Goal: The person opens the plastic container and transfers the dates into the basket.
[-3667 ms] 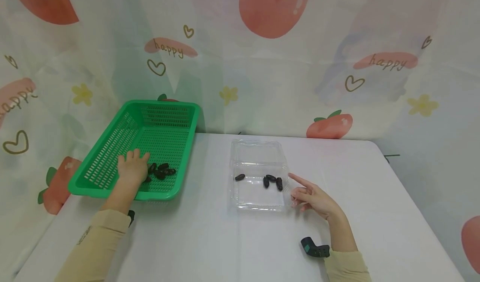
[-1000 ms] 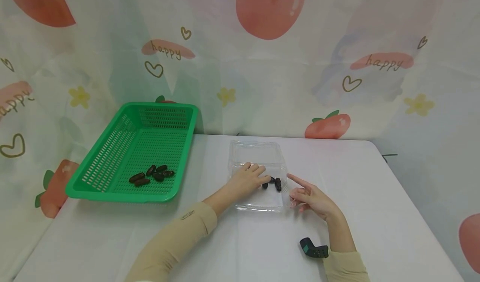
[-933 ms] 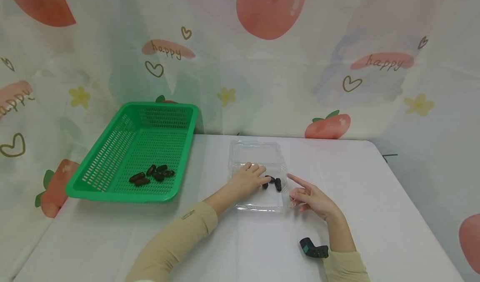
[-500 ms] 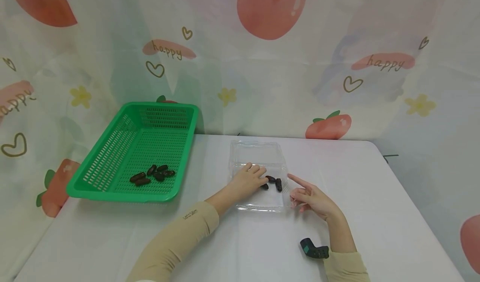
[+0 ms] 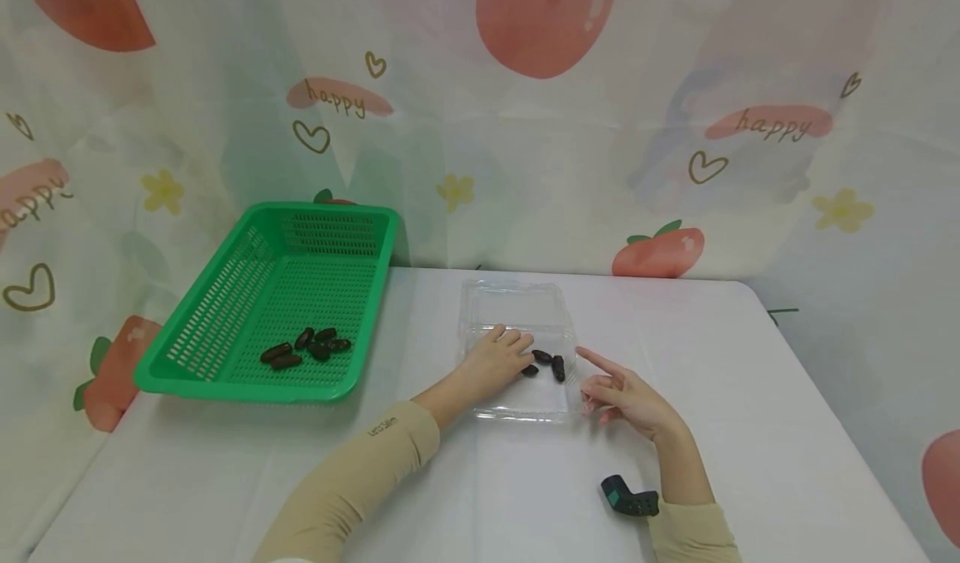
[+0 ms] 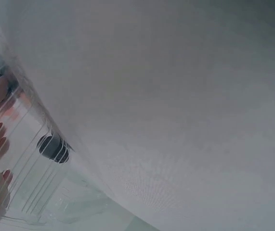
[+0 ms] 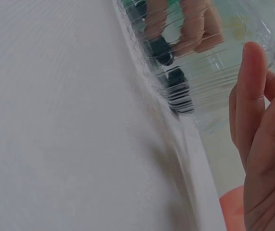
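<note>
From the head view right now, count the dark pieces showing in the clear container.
3 visible: left piece beside the left hand; middle piece, slightly farther back; right piece, nearest the right hand. Others may be hidden under the left hand.

Diffuse, subdued light covers the white worktop (image 5: 750, 396) fairly evenly; its source cannot be told. A soft-edged shadow lies below the green basket (image 5: 225, 390) near the worktop's left edge. Thin white glare traces the near rim of the clear container (image 5: 517, 414), whose dark pieces (image 5: 558, 369) show little surface detail. In the head view, lettering on the backdrop (image 5: 562, 171) reads clearly. The left wrist view is hazy, low in contrast and darker toward the upper right; the right wrist view is greyish, with bright streaks along the container's ridges.
</note>
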Available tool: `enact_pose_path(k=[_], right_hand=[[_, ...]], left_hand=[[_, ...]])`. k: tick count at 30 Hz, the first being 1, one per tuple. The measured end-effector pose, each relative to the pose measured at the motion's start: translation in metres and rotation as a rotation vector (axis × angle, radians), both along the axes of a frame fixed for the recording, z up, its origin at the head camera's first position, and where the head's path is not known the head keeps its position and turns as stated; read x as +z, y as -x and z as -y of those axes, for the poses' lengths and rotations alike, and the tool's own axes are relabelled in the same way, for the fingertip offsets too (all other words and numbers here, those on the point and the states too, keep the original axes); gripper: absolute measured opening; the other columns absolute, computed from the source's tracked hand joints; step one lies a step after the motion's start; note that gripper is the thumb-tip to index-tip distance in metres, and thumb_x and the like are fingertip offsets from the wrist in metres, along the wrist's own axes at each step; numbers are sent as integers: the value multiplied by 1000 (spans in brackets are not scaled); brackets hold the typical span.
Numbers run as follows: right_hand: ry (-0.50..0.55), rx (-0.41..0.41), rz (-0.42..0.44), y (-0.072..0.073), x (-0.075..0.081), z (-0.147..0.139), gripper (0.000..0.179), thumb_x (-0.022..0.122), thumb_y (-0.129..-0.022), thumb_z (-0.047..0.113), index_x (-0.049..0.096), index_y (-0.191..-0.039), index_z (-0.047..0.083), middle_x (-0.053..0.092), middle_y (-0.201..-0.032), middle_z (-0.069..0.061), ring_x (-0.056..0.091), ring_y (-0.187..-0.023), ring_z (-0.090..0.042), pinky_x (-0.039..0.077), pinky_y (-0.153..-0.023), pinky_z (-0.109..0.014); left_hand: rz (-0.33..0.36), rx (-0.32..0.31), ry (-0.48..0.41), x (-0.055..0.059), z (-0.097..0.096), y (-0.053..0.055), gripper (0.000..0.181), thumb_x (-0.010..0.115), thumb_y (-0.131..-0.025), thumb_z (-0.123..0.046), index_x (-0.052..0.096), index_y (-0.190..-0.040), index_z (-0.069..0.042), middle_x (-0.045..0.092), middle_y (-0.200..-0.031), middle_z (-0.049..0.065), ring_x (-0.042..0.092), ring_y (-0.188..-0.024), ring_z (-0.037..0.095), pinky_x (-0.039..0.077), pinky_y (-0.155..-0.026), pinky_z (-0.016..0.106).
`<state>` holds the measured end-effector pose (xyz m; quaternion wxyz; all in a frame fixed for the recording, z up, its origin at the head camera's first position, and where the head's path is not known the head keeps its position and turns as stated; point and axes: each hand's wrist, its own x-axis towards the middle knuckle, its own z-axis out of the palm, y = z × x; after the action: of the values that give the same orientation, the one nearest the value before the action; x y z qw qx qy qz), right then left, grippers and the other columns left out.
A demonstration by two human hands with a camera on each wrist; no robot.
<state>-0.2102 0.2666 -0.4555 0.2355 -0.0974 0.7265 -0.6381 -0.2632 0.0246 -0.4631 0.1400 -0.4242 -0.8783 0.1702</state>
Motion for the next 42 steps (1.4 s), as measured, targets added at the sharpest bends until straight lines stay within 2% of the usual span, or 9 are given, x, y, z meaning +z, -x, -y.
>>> enact_pose_path(k=[7,12,17,21,26,35,42], right_hand=[[7,2,5,1,0,0,70,56,-90,9,13,-145,4,61,-80,5,61,-67,-7,48,-51,-20],[-5,-13,10,1,0,1,71,57,-90,10,14,-146,5,62,-79,6,60,-66,-6,48,-51,-20],[-9,-14,14,0,1,1,71,57,-90,11,14,-146,5,61,-79,6,60,-66,-7,48,-52,-20],[-10,-13,19,0,2,2,72,57,-90,11,13,-146,5,61,-79,6,60,-66,-7,48,-52,-20],[0,-6,15,0,3,2,72,57,-90,10,13,-146,4,61,-79,6,59,-66,-7,47,-51,-20],[21,13,4,-1,3,2,72,56,-90,9,11,-145,2,61,-79,5,60,-66,-7,47,-51,-19],[1,7,0,-1,4,2,72,57,-90,10,12,-145,3,60,-78,5,59,-66,-7,47,-51,-20]], left_hand=[[39,2,-30,3,1,1,27,50,-91,-38,58,-114,-25,46,-124,-6,43,-112,12,31,-99,33],[73,14,-106,8,2,0,29,51,-92,-36,58,-115,-22,47,-125,-5,43,-114,13,30,-102,35],[80,32,-175,15,6,-1,26,54,-91,-35,59,-112,-20,47,-118,-4,44,-109,14,31,-100,36],[36,46,-206,23,12,-2,24,53,-92,-35,58,-110,-19,46,-112,-4,43,-104,14,32,-96,34],[-60,79,-244,35,25,-2,21,52,-92,-35,57,-105,-19,44,-104,-4,42,-95,15,34,-88,33],[-103,193,-404,54,60,-1,19,61,-87,-31,56,-97,-15,46,-100,0,44,-94,19,33,-85,37],[-144,266,-479,64,89,-3,18,62,-87,-26,55,-94,-11,45,-91,4,44,-88,22,34,-81,38]])
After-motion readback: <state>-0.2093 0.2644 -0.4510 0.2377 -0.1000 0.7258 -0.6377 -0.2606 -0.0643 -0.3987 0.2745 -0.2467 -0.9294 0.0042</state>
